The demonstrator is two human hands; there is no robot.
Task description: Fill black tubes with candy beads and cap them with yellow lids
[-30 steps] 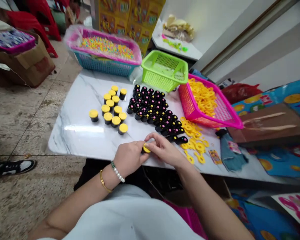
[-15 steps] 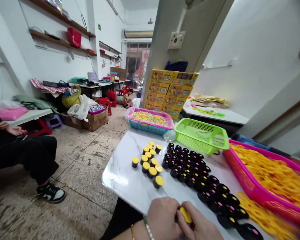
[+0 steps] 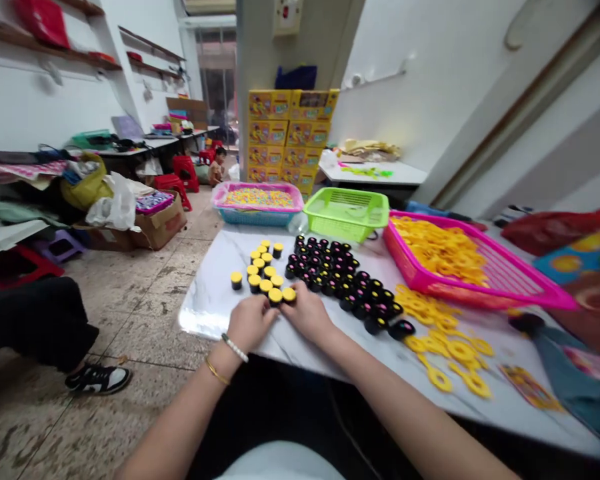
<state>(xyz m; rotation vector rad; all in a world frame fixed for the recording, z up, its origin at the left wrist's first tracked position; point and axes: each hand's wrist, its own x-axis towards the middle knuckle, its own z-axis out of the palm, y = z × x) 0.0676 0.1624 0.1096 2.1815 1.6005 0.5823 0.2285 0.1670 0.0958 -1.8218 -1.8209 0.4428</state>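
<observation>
My right hand is closed at the fingertips on a small black cup with a yellow top, low at the table surface. Beside it my left hand has its fingers curled near another yellow-topped cup; whether it grips anything is hidden. These two cups stand upright side by side. Several more yellow-topped cups stand in a loose cluster beyond my hands, with one cup apart at the left. To the right, many black cups with pink or yellow centres are packed in rows on the white table.
Yellow plastic ring pieces lie at the right, near a pink basket full of them. A green basket and a basket of colourful beads line the far edge. A seated person's leg is at the left.
My hands have moved away from my body to the cluster and separated. The yellow-topped cup they held together is now down beside the others in my right hand. The view has shifted right.
</observation>
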